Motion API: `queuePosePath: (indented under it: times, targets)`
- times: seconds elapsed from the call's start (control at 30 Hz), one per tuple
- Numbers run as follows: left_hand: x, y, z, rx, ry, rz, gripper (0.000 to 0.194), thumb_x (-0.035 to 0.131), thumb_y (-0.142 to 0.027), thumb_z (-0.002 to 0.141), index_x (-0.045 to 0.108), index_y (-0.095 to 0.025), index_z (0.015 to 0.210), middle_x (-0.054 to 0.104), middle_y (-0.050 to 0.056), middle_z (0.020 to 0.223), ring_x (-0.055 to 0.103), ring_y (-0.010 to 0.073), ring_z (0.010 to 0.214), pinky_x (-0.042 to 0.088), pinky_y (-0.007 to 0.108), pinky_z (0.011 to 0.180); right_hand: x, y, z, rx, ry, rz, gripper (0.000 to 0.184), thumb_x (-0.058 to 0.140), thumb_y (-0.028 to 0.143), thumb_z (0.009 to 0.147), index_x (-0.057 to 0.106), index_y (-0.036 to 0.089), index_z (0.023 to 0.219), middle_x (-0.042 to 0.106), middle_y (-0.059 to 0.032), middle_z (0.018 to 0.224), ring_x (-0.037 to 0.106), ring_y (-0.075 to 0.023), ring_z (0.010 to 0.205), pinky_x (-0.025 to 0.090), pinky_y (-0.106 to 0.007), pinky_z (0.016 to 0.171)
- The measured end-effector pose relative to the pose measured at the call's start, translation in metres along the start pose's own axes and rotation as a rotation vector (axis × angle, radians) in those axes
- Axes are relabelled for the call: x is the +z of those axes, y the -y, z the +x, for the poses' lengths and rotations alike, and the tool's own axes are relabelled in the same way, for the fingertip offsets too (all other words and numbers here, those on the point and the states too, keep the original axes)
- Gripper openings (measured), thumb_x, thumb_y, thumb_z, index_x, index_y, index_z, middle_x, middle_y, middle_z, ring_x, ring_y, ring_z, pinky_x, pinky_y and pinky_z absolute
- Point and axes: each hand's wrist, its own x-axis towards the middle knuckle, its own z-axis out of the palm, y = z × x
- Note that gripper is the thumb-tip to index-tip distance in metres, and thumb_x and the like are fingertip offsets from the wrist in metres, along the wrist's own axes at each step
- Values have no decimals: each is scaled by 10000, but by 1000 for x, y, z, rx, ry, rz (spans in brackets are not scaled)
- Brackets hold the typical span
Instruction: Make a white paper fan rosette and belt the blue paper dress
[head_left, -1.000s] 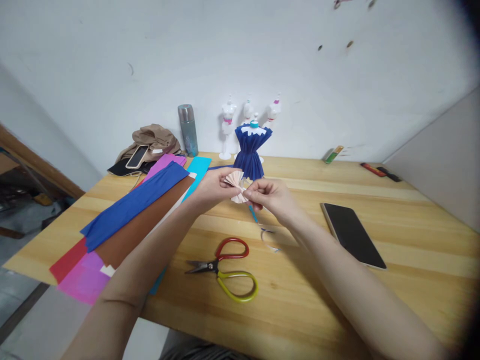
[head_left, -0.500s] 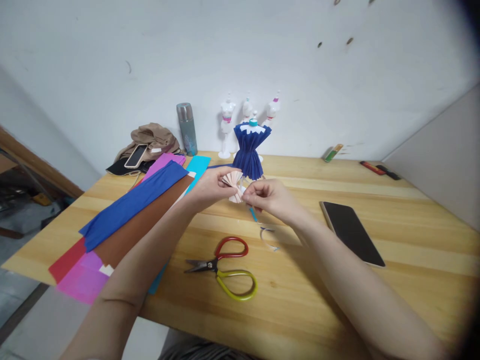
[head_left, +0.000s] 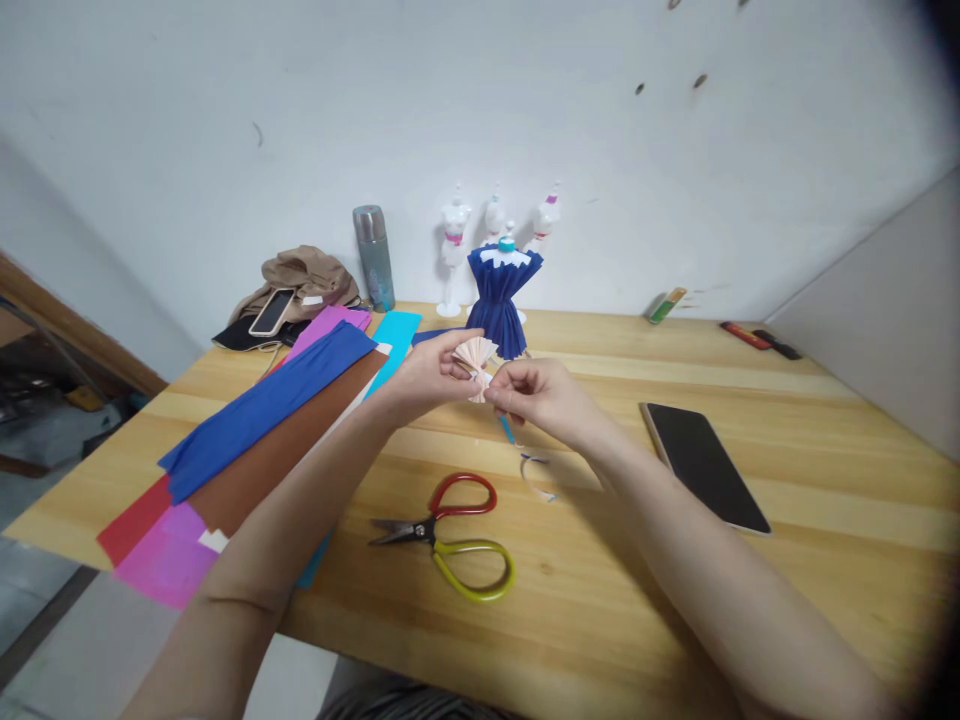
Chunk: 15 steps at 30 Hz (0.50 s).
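Note:
Between my hands is a pale pink pleated paper bow [head_left: 475, 352], pinched narrow in its middle and fanned at its ends. My left hand [head_left: 433, 372] grips the bow from the left with thumb and fingers. From the right, my right hand [head_left: 534, 388] pinches the bow's lower edge with thumb and forefinger. Just behind stands a small dress form in a dark blue pleated paper dress [head_left: 499, 300], its lower part hidden by the bow and hands. Below my hands, scissors [head_left: 421, 532] with one red and one yellow handle lie with blades parted.
Coloured paper sheets [head_left: 259, 425] overlap on the left of the wooden table. At the back stand a flask [head_left: 373, 258] and white mannequins [head_left: 454, 245]. A large dark phone or tablet [head_left: 705, 465] lies right; curled paper scraps [head_left: 536, 480] lie near my right hand.
The bow has turned in my left hand, so its upper fan now faces upward and its lower fan shows less. My right hand stays almost in place.

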Motion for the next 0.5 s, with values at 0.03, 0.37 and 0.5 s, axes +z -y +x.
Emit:
queuePosePath:
  times: [0.03, 0.37, 0.5]
  targets:
    - [0, 1, 0, 0, 13, -20, 861, 783, -77, 555, 547, -89, 1383, 722, 80, 970, 652, 115, 763, 528, 231, 716, 0, 0, 0, -7, -3, -4, 287, 743, 435, 672, 607, 199, 582, 544, 18, 503, 450, -106, 459, 325, -258, 466]
    - [-4, -2, -2, 28, 77, 27, 894, 736, -56, 597, 485, -123, 1452, 719, 49, 867, 613, 100, 684, 480, 210, 627, -3, 4, -2, -22, 34, -32, 264, 710, 405, 698, 602, 204, 566, 524, 24, 471, 429, -102, 449, 303, -262, 470]
    - [-6, -6, -5, 72, 95, 75, 879, 696, -38, 619, 489, -169, 1463, 702, 25, 845, 603, 97, 689, 482, 198, 615, -6, 3, -2, -22, 23, -34, 287, 696, 416, 713, 581, 199, 564, 528, 22, 482, 431, -99, 454, 306, -256, 470]
